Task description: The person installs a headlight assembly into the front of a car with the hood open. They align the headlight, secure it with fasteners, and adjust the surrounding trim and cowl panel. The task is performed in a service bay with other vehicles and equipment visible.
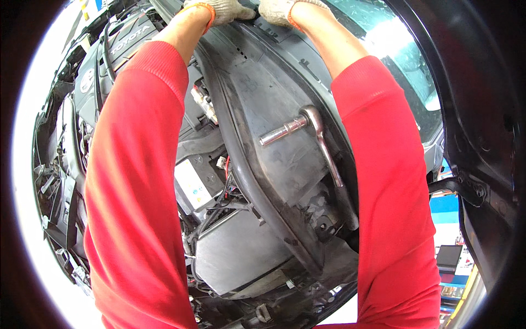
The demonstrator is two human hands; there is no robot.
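Note:
Both my hands reach to the far edge of the view in pale knit work gloves with orange cuffs. My left hand (229, 11) and my right hand (275, 12) are close together at the far end of the grey plastic cowl panel (285, 77), below the windscreen. Their visible fingers look curled in, but the upper edge cuts them off, so what they hold is hidden. Between my forearms, a chrome ratchet wrench (323, 143) with a long socket (276, 135) lies on the cowl, its dark handle partly beside my right sleeve.
A black rubber seal (233, 131) runs along the cowl's front. Left of it sit a battery (200, 178), wiring and a grey box cover (241, 252). The engine cover (118, 52) is farther left. Windscreen glass (394, 44) and the raised black hood (487, 109) border the right.

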